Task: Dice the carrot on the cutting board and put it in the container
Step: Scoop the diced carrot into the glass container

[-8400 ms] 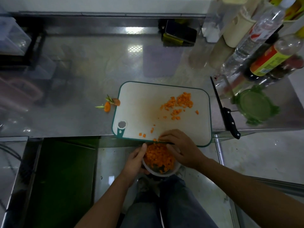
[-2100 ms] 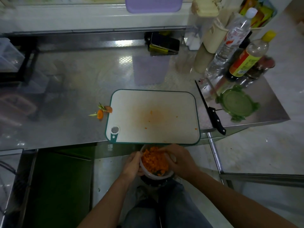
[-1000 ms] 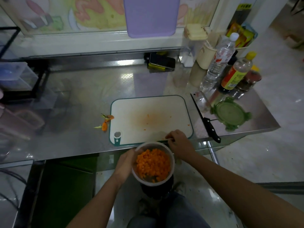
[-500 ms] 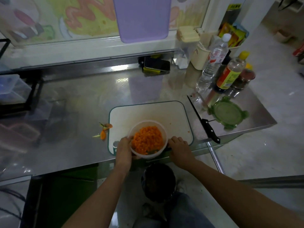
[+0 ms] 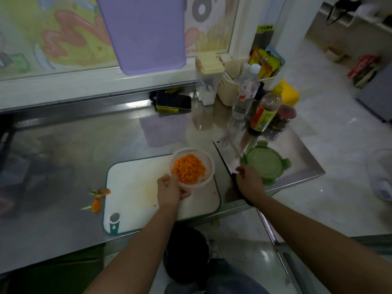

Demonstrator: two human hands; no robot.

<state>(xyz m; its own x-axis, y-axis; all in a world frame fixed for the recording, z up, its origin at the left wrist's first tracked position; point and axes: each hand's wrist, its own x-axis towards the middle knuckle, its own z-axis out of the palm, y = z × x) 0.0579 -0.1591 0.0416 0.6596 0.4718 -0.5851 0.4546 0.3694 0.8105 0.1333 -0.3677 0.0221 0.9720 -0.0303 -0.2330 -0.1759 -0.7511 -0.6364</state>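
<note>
Steel worktop [image 5: 106, 145]: the left hand [image 5: 169, 192] grips the container [image 5: 210, 166] of diced carrot [image 5: 188, 168] on the cutting board's [image 5: 135, 187] far-right corner. Rightward lies the green lid [image 5: 265, 162], beside the right hand [image 5: 249, 182], whose grip I cannot tell.

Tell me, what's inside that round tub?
Small orange carrot cubes fill the container, which the left hand holds. Whatever lies under the top cubes is covered.

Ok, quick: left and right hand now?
Left hand: grips the container.
Right hand: at the edge of the lid; grip cannot be told.
</note>
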